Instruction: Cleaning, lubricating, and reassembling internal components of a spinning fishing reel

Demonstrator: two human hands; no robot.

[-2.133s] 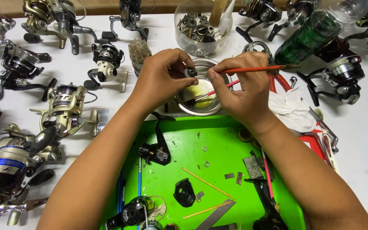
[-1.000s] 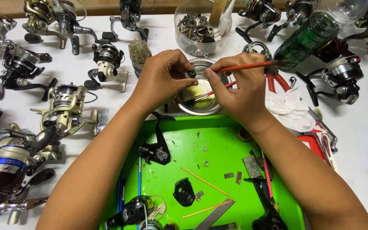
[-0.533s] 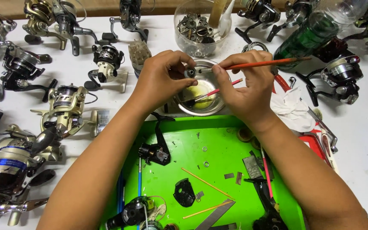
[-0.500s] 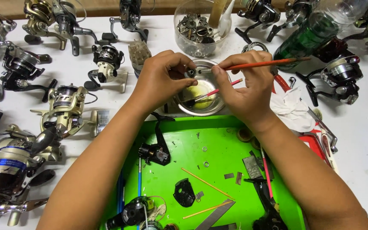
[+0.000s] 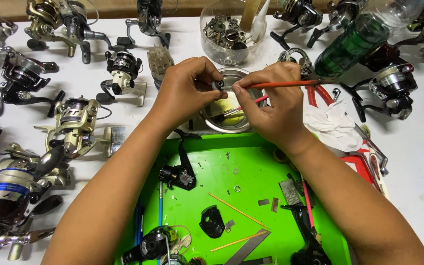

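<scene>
Over a metal bowl (image 5: 231,105), the left hand (image 5: 185,93) pinches a small dark reel part (image 5: 218,85) while the right hand (image 5: 271,105) grips a red-handled brush (image 5: 283,84) against it; a slip could likely drop the part into the bowl.

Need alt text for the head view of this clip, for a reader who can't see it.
Over a round metal dish, the left hand pinches a small dark ring-shaped part while the right hand touches an orange-handled brush to it. Below lies a green tray of reel pieces; fishing reels crowd the white table.
</scene>
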